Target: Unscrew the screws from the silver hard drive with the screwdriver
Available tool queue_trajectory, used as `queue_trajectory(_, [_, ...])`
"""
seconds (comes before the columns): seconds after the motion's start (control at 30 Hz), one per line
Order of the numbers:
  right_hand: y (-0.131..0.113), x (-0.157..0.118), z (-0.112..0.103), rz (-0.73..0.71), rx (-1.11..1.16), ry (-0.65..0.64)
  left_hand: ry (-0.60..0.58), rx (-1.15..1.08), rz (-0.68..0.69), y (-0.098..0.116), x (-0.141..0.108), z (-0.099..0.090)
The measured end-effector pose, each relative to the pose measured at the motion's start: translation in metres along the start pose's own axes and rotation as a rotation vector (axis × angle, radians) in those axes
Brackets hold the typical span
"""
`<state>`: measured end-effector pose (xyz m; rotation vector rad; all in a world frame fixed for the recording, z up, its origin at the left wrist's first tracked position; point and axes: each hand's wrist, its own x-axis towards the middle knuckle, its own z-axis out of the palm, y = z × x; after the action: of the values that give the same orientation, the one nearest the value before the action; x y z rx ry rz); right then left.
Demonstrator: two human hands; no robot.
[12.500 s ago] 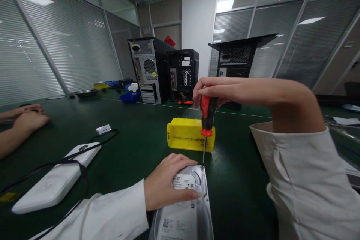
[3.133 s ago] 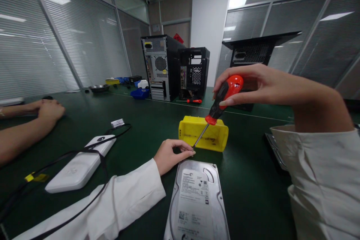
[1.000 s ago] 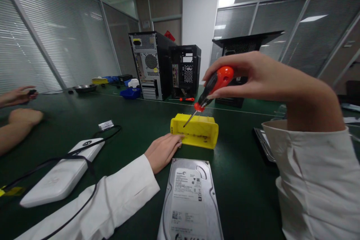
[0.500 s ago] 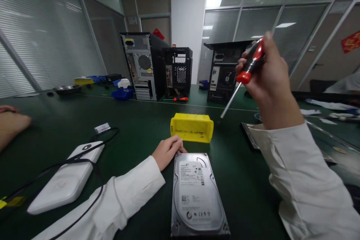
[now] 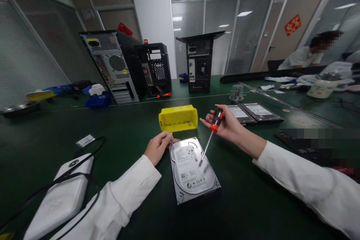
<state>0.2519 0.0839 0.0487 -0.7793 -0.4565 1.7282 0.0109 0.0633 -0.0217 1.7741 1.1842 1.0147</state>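
A silver hard drive (image 5: 187,168) lies label up on the green table. My left hand (image 5: 158,147) rests at its far left corner, between the drive and a yellow bin (image 5: 178,117). Its fingers are curled together, and I cannot make out whether anything is in them. On the right, my right hand (image 5: 226,122) holds a screwdriver (image 5: 216,120) with a red and black handle, some fingers lifted off it. The metal shaft slants down over the drive's label, and I cannot tell whether the tip touches it.
Further hard drives (image 5: 260,111) lie to the right, near a clear cup (image 5: 236,93). At left is a white device (image 5: 60,191) under a black cord. Computer cases (image 5: 132,67) stand at the back, with another screwdriver (image 5: 163,95) before them. A person (image 5: 300,56) sits far right.
My right hand has come down with the screwdriver, from raised high to over the hard drive. The view has turned rightward; my left hand has stayed by the drive's corner.
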Motion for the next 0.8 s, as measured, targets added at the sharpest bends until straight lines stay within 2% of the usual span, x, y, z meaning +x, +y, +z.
queue_trajectory(0.17, [0.007, -0.035, -0.041, 0.148, 0.087, 0.013, -0.119, -0.011, 0.015, 0.016, -0.01, 0.019])
queue_trajectory(0.3, [0.018, -0.05, -0.05, 0.205, 0.157, -0.003, -0.28, 0.009, 0.014, 0.034, -0.024, 0.033])
queue_trajectory(0.37, [0.021, -0.049, -0.049, 0.171, 0.168, 0.027, -0.291, 0.051, 0.026, 0.038, -0.03, 0.034])
queue_trajectory(0.47, [0.02, -0.043, -0.05, 0.199, 0.153, 0.081, -0.225, 0.077, 0.036, 0.036, -0.037, 0.03])
queue_trajectory(0.53, [0.019, -0.039, -0.055, 0.26, 0.165, 0.038, -0.188, 0.12, 0.045, 0.032, -0.04, 0.026])
queue_trajectory(0.63, [0.021, -0.034, -0.064, 0.326, 0.196, -0.094, -0.179, 0.181, 0.107, 0.029, -0.044, 0.019])
queue_trajectory(0.73, [0.023, -0.032, -0.066, 0.4, 0.132, -0.103, -0.18, 0.204, 0.143, 0.028, -0.045, 0.014])
queue_trajectory(0.8, [0.02, -0.035, -0.061, 0.507, -0.03, -0.096, -0.199, 0.179, 0.165, 0.027, -0.047, 0.013])
